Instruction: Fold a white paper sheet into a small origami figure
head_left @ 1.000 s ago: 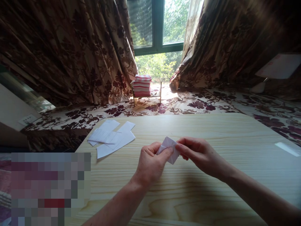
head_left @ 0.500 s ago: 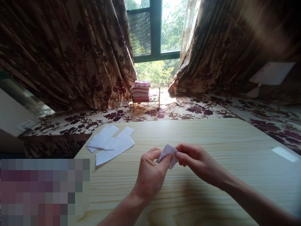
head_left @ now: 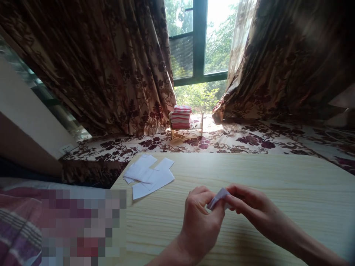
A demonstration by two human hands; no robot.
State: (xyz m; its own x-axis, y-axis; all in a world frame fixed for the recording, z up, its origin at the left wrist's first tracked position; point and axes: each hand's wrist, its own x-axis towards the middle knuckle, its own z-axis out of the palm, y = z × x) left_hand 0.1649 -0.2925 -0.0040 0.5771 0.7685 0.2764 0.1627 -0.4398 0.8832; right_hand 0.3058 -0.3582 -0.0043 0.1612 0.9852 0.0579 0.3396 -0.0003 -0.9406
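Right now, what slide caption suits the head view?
Left grip and right grip hold folded paper above a table with loose paper slips.

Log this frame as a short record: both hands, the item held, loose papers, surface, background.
Left hand: pinching the folded white paper
Right hand: fingers at the same paper's right edge
Loose papers: white, overlapping, left of both hands
Surface: wood-grain tabletop
Background: striped cloths stacked on a small rack; floral curtains flanking a window
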